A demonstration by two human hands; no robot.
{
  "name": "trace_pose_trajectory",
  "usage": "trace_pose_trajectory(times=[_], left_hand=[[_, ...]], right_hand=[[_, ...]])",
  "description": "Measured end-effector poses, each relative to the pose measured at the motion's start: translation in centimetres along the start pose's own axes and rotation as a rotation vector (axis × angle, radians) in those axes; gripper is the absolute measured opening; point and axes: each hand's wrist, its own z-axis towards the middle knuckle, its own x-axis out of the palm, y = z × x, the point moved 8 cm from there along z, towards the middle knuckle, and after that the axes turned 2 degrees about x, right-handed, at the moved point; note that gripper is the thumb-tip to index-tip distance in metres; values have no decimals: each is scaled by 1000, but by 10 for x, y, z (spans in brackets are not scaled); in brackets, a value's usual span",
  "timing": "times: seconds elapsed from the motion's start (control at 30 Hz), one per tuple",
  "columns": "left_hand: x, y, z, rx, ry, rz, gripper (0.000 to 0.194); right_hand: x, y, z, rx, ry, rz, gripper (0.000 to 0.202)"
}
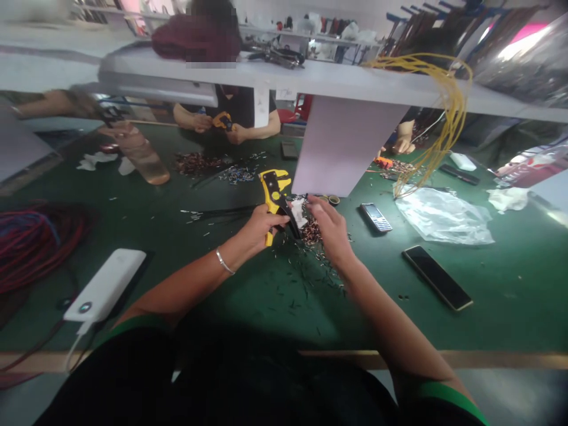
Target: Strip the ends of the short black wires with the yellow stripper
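Observation:
My left hand is closed around the handles of a yellow and black wire stripper, its jaws pointing away from me. My right hand is raised just to the right of the tool, fingers bent; whether a wire is between the fingertips is too small to make out. A crumpled white piece lies between the tool and my right fingers. Below it sits a heap of short copper-coloured pieces, partly hidden by my right hand. Thin black wires with bare ends stretch out left of my left hand.
A white power bank and coiled red wires lie left. To the right are a keypad phone, a dark smartphone and a plastic bag. A white panel stands ahead. Across the table, a co-worker's hands hold another stripper.

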Motion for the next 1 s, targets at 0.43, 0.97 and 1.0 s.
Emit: trace_pose_trajectory(times=[0.43, 0.97, 1.0], left_hand=[[30, 21, -18, 48, -20, 204, 23], [42, 9, -21, 66, 66, 226, 16], [42, 8, -22, 62, 63, 220, 15]], right_hand=[[26, -32, 30, 240, -9, 231, 74], [11, -49, 37, 314, -82, 154, 60], [11, -49, 39, 318, -89, 144, 59]])
